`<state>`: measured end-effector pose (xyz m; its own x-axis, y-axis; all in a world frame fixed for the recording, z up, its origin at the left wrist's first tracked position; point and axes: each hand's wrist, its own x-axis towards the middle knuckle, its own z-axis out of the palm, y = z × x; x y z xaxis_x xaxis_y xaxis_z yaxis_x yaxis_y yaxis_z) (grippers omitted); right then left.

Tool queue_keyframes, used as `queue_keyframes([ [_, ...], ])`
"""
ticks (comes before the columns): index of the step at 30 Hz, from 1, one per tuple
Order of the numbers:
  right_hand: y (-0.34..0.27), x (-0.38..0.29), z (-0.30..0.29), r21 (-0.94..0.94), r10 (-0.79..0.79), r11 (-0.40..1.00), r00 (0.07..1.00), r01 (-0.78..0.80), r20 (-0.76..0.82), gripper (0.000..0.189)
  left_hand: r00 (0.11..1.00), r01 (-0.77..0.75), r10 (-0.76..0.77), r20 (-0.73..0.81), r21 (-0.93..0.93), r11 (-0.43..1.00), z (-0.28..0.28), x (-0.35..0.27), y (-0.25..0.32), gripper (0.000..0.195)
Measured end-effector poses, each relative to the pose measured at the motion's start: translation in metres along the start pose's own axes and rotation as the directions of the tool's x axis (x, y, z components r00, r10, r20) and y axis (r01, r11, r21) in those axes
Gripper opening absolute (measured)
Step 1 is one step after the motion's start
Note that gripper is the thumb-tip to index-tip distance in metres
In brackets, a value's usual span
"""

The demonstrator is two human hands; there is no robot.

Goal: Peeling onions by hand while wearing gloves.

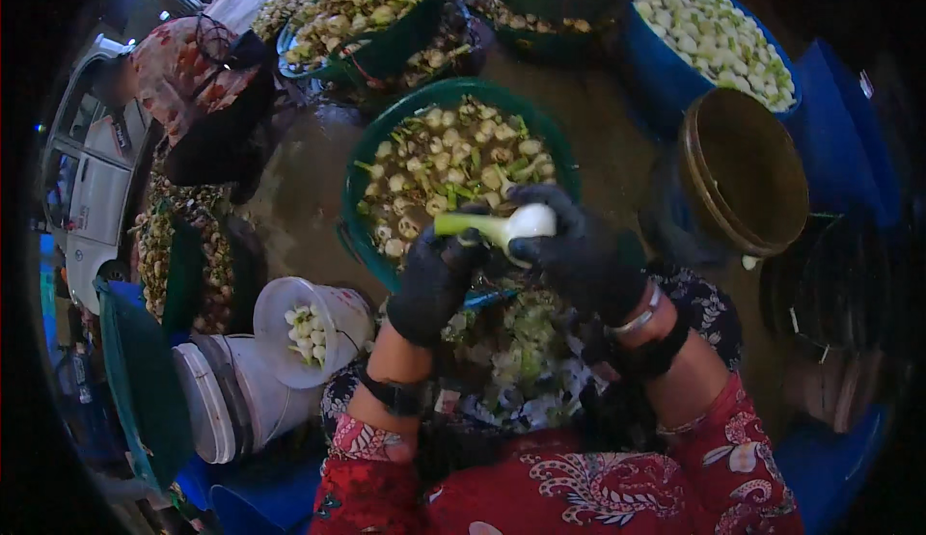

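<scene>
A white bulb with a green stem, likely fresh garlic or onion (532, 222), is held level between both my black-gloved hands. My left hand (445, 267) grips the stem side, with the cut stem end pointing left. Around the bulb end close the fingers of my right hand (579, 245). Just beyond and below them stands a green tub (372, 133) of murky water, full of unpeeled bulbs (452, 148) and stem pieces. Wet peelings (524, 354) lie in a heap between my forearms. I cannot tell whether either hand also holds a blade.
At left, a white bucket (271, 318) holds several cleaned bulbs beside stacked white buckets (206, 405). A brown-rimmed bucket (752, 173) and a blue tub (651, 65) of cleaned bulbs stand right. More full tubs (383, 50) line the back. Another person (195, 79) bends at upper left, near a parked vehicle (98, 195).
</scene>
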<state>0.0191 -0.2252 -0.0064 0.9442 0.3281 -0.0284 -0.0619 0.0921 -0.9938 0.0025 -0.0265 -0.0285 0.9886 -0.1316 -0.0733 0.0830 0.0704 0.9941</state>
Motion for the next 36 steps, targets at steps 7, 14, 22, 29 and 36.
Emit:
queue_keyframes([
  [7, -0.034, -0.012, -0.091, -0.167, -0.264, 0.963, 0.855, 0.210, -0.447, 0.036, 0.959, 0.208, -0.184, -0.214, 0.093, 0.974, -0.058, 0.023, -0.037, 0.034],
  [14, -0.038, -0.004, -0.080, -0.189, -0.100, 0.982, 0.908, 0.023, -0.408, 0.026, 0.954, 0.301, -0.225, -0.200, 0.620, 0.725, -0.044, 0.059, -0.153, 0.031],
  [22, -0.020, 0.008, -0.055, -0.322, 0.042, 0.937, 0.956, -0.138, -0.289, 0.026, 0.842, -0.222, -0.511, 0.173, 0.974, -0.037, -0.046, 0.095, -0.252, 0.028],
  [29, -0.011, 0.015, -0.047, -0.363, 0.083, 0.920, 0.979, -0.148, -0.188, 0.040, 0.933, 0.084, -0.351, 0.084, 0.894, 0.439, -0.084, 0.107, -0.169, 0.023],
  [36, 0.023, 0.010, -0.002, -0.207, -0.128, 0.970, 0.992, 0.130, 0.024, 0.062, 0.983, 0.008, -0.095, 0.156, 0.486, 0.874, -0.033, 0.030, 0.014, 0.015],
])
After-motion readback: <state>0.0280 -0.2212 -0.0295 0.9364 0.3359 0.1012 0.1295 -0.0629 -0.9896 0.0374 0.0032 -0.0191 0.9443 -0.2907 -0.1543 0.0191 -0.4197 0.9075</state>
